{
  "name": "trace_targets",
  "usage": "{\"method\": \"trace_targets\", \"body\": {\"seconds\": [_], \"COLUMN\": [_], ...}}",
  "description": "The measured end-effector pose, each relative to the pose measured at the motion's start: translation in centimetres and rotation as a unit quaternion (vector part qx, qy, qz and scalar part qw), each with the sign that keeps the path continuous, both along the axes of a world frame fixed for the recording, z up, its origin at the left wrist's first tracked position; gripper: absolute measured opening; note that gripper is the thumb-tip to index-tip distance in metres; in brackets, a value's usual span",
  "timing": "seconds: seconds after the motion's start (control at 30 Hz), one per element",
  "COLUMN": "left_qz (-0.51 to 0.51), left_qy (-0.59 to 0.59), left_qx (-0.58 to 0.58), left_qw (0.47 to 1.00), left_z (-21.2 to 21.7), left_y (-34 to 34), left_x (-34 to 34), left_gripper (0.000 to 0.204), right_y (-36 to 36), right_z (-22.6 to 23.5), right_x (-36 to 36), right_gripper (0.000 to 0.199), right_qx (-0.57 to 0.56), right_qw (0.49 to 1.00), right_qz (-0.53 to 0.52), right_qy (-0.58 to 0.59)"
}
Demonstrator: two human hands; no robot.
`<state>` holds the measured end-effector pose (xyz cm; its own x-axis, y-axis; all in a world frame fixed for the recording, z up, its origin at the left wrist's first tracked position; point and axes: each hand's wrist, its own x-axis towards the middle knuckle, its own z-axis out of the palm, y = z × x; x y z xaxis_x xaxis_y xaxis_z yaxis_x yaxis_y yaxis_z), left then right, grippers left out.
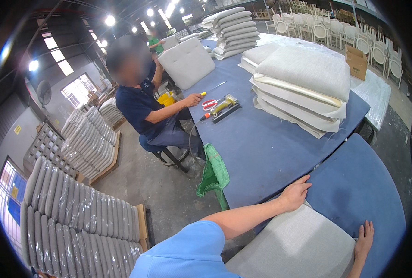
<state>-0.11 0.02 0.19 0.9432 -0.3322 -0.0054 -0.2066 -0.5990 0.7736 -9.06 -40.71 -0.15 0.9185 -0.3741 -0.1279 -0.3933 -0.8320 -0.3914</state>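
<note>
A light grey upholstered seat cushion [294, 245] lies at the near edge of the blue-covered table, in front of me. My left hand [295, 194] touches its far left corner, fingers stretched past the edge over the blue cover. At the cushion's right corner rests my right hand [365, 237], its fingers extended and slightly apart. Neither hand is closed into a fist. The cushion's underside and near edge are hidden.
Beyond a table seam stand a stack of grey cushions [303, 69], scissors [209, 104] and a staple gun [223, 107]. A seated co-worker [139, 102] holds a yellow-handled screwdriver [210, 89] and a cushion [187, 62]. Wrapped cushions [81, 217] are stacked at left; a green sack [214, 171] hangs nearby.
</note>
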Motion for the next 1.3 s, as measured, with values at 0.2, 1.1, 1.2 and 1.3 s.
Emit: {"method": "trace_targets", "body": {"seconds": [0.2,1.1,1.2,1.3], "left_qz": [0.008,0.071,0.106,0.130], "left_qy": [0.012,-0.099,-0.117,-0.102], "left_qx": [-0.005,-0.026,-0.023,0.026], "left_qw": [1.000,0.992,0.987,0.986], "left_z": [-0.1,-0.9,0.3,1.1], "left_y": [-0.3,-0.1,0.2,0.6], "left_x": [0.1,0.0,-1.0,-3.1], "left_gripper": [0.043,0.035,0.031,0.034], "right_y": [0.0,-2.0,-0.5,2.0], "right_z": [0.5,-1.1,-1.3,-1.0], "right_x": [-0.1,-3.3,-8.1,-14.3], "right_gripper": [0.052,0.050,0.050,0.054], "right_qx": [0.003,0.122,-0.010,-0.073], "right_qw": [1.000,0.981,0.983,0.985], "right_qz": [-0.003,-0.040,-0.082,-0.131], "right_qy": [0.000,-0.147,-0.165,-0.083]}}
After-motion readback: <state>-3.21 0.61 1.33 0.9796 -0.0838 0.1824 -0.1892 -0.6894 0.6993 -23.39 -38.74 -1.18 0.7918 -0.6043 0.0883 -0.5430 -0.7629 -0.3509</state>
